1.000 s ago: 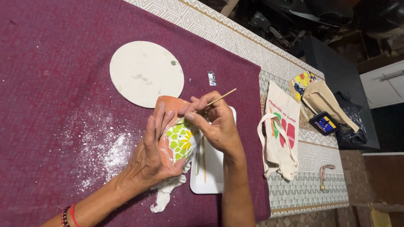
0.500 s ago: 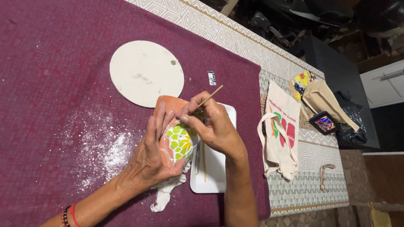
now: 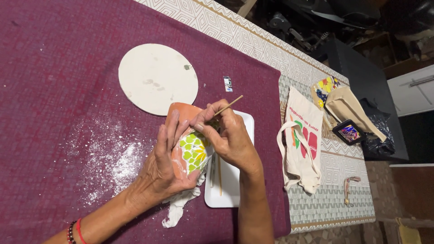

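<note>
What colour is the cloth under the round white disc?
The cloth is dark purple-maroon, shown best in the head view.

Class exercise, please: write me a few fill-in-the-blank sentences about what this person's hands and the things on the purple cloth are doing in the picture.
1. The left hand cradles a terracotta pot with green and ____ mosaic pieces.
2. The right hand holds a thin wooden ____ against the pot.
3. The pale disc on the purple cloth is ____ in shape.
4. Under the right hand lies a white ____.

Missing words: yellow; stick; round; tray

Disc [image 3: 158, 79] behind pot [image 3: 187, 144], tray [image 3: 230, 180] right
</note>
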